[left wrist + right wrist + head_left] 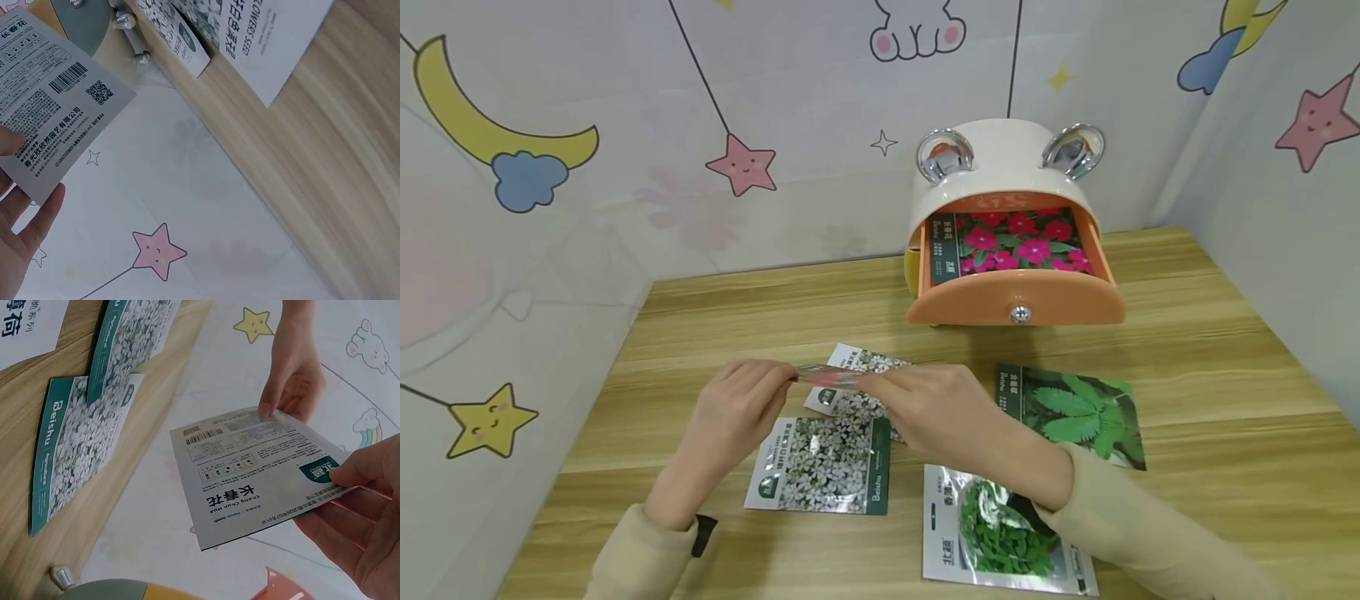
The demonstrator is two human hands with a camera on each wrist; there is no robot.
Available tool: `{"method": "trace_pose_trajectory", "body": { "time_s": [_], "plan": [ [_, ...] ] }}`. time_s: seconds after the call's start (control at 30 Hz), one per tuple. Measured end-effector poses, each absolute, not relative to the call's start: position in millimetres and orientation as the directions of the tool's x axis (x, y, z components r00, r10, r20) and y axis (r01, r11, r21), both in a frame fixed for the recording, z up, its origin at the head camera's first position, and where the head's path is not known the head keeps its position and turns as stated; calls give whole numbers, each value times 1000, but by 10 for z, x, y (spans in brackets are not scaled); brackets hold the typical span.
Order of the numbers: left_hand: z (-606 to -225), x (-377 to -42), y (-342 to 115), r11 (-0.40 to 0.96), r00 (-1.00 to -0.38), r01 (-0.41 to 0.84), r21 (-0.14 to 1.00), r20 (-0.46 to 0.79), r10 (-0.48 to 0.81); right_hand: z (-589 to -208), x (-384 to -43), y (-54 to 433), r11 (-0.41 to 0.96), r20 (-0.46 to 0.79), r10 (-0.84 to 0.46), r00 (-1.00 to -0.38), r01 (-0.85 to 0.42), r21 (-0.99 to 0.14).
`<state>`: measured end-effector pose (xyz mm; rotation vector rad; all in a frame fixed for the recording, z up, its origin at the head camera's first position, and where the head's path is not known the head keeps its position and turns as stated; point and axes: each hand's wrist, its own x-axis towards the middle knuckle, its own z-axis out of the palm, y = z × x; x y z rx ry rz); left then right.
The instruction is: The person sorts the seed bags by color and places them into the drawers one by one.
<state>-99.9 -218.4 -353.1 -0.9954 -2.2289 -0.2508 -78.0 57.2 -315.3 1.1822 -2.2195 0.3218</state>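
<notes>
Both hands hold one seed packet point(831, 377) above the table, seen nearly edge-on in the head view. The left hand point(741, 406) pinches one end and the right hand point(928, 410) pinches the other. Its white printed back point(250, 469) with a barcode faces the right wrist camera. Below lie two white-flower seed packets, the nearer one point(831, 467) beside the farther one point(857, 358), which the right hand partly covers. Under the right forearm are a green-leaf packet point(1082, 412) and a glossy herb packet point(1000, 533).
At the back right stands a white animal-shaped drawer box point(1007, 154) with silver ears. Its orange drawer point(962, 302) is pulled out and contains a pink-flower seed packet point(1022, 242). Printed cloth walls point(820, 100) border the wooden table point(737, 308).
</notes>
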Motion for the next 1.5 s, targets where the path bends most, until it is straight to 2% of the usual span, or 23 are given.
{"method": "trace_pose_trajectory", "body": {
  "time_s": [0.33, 0.57, 0.83, 1.03, 1.27, 1.5],
  "plan": [
    [-3498, -956, -2069, 661, -467, 745, -89, 638, 612, -3171, -706, 783, 570, 604, -654, -455, -821, -1],
    [-3435, -902, -1959, 619, -427, 779, -99, 639, 639, -3153, -659, 1014, 540, 625, -628, -465, -838, -81],
    [-3340, -851, -1800, 571, -363, 812, -124, 659, 659, -3057, -590, 1239, 527, 584, -635, -506, -836, -152],
    [-3242, -792, -1652, 549, -325, 824, -139, 677, 660, -2950, -529, 1391, 518, 593, -634, -497, -842, -152],
    [-3117, -708, -1516, 531, -311, 838, -124, 691, 652, -2846, -442, 1517, 531, 653, -592, -472, -838, -125],
    [-3018, -688, -1375, 471, -231, 876, -101, 770, 594, -2748, -349, 1621, 555, 684, -555, -473, -823, -119]
  ]
}}
